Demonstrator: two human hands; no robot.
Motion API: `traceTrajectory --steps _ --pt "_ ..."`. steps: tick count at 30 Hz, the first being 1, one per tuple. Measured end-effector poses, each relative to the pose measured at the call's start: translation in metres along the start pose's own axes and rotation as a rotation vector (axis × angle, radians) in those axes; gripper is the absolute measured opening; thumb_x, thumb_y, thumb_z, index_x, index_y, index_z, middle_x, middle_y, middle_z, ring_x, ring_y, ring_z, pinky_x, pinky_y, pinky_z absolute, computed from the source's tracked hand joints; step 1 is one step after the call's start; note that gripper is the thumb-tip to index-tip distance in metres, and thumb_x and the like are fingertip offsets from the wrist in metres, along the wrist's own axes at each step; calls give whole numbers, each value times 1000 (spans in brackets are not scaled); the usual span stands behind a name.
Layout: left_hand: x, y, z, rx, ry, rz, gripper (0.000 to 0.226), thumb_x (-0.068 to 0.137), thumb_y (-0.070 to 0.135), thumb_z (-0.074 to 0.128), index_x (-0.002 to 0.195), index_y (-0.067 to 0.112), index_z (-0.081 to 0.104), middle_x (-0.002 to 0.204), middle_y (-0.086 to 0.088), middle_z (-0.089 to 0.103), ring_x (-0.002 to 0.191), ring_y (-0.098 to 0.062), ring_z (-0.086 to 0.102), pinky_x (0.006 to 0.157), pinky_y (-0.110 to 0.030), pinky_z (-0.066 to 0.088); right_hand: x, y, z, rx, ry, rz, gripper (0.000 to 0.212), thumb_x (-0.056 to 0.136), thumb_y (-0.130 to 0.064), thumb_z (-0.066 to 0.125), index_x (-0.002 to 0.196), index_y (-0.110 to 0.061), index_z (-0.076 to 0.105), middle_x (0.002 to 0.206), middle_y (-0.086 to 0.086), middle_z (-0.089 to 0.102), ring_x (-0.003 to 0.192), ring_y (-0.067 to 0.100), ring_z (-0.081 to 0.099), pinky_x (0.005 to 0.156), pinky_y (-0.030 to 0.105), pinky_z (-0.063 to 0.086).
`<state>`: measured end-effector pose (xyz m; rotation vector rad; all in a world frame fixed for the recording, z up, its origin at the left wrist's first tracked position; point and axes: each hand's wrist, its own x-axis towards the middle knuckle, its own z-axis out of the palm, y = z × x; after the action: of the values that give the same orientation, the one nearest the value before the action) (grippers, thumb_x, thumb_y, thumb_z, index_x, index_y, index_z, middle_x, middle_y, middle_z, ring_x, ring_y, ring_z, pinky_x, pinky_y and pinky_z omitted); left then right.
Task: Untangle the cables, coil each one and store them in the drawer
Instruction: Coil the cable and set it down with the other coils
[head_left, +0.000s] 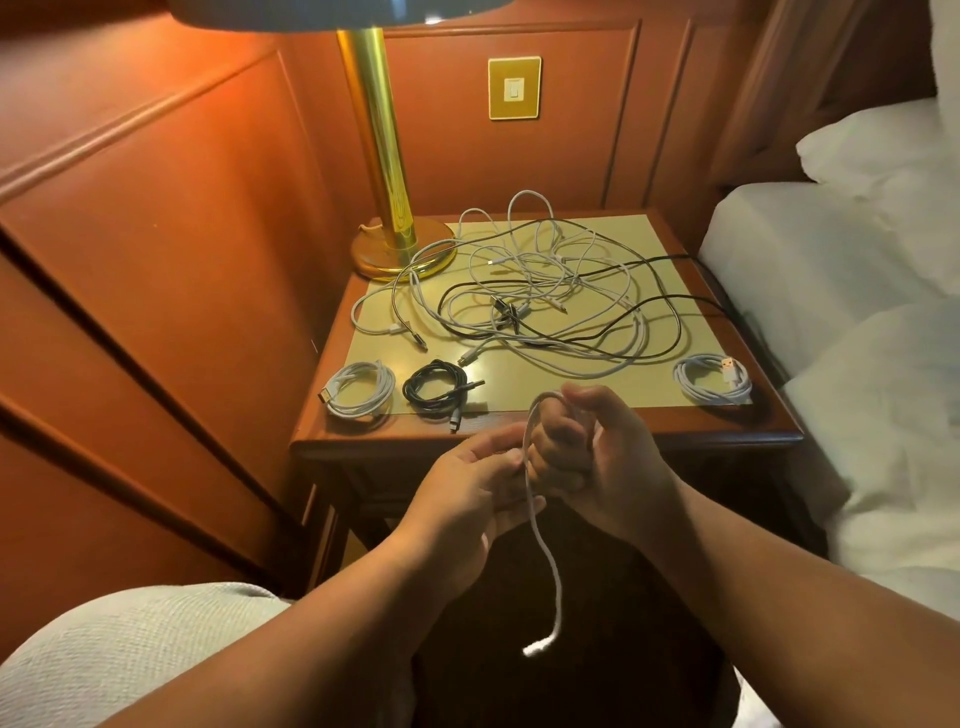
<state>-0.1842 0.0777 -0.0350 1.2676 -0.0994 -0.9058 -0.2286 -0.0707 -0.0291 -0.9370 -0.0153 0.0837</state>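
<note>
Coiling: right hand (582, 452), frame centre, clenches white cable (540, 540) loops.
Feeding: left hand (483, 488) pinches the cable's hanging tail.
Advice: keep loops even.
Remaining: tangle (540, 280) on tabletop (597, 421).

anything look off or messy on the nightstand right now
Yes: a tangled heap of white and black cables sprawls across the wooden nightstand, one black strand trailing off its right edge. Three coils sit neatly along the front; the black coiled cable has connectors sticking out.

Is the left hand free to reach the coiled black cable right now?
Probably not yet: the left hand is feeding the white cable wound on the right hand. Otherwise the coiled black cable lies unobstructed.
</note>
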Motion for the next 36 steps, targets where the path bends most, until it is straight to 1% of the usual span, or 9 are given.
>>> traceTrajectory --steps 5,9,13,17,20,23,26,30,36 --pt "1 -2 -1 37 -3 44 37 77 25 70 110 9 75 110 -15 74 108 -27 70 93 -39 52 -2 0 2 -180 6 21 38 98 -28 37 63 -14 41 55 1 33 52 18 32 60 39 23" --pt "5 -1 -4 54 80 114 33 72 31 73 98 11 78 103 -15 75 102 -26 70 96 -46 55 -3 -1 14 -289 -1 22 35 100 -33 34 82 -6 47 70 11 48 71 23 53 79 37 44" --pt "7 5 -8 18 150 171 20 88 21 69 101 8 77 102 -15 76 103 -28 72 95 -45 55 -4 -5 23 -612 149 -4 42 108 -20 28 83 1 53 83 17 59 85 9 63 89 27 48" --pt "12 12 -19 130 232 271 17 97 13 60 106 7 73 99 -19 74 102 -33 71 94 -45 56 -1 -14 16 -759 259 207 43 108 -35 26 97 -6 56 110 21 61 107 31 57 90 35 45" --pt "13 12 -18 175 240 280 25 99 17 59 120 8 67 98 -12 74 98 -22 71 91 -43 55 -2 -11 14 -719 284 242 37 107 -34 28 96 -10 53 98 16 59 95 32 55 84 35 45" --pt "12 10 -14 117 212 216 18 99 18 57 112 18 71 94 -1 77 90 -9 72 79 -29 49 -5 -5 16 -687 277 180 34 107 -30 31 92 -10 54 86 7 59 88 27 54 84 41 48" --pt "11 9 -14 50 183 153 25 98 13 58 121 17 67 107 -7 76 102 -17 72 83 -32 53 -5 -2 18 -705 275 131 32 107 -27 31 89 -17 56 85 -1 63 90 26 59 88 41 51" --pt "11 10 -16 -40 176 92 32 97 8 59 126 20 66 111 -13 74 108 -24 70 90 -38 54 -3 -2 15 -724 292 120 34 107 -27 32 92 -7 55 87 8 61 88 29 57 91 48 51" --pt "12 15 -16 -256 141 13 28 92 13 64 118 23 71 96 -1 74 92 -12 71 86 -35 38 0 -3 14 -919 339 108 30 108 -25 31 94 -10 53 85 8 55 78 19 51 75 32 46"
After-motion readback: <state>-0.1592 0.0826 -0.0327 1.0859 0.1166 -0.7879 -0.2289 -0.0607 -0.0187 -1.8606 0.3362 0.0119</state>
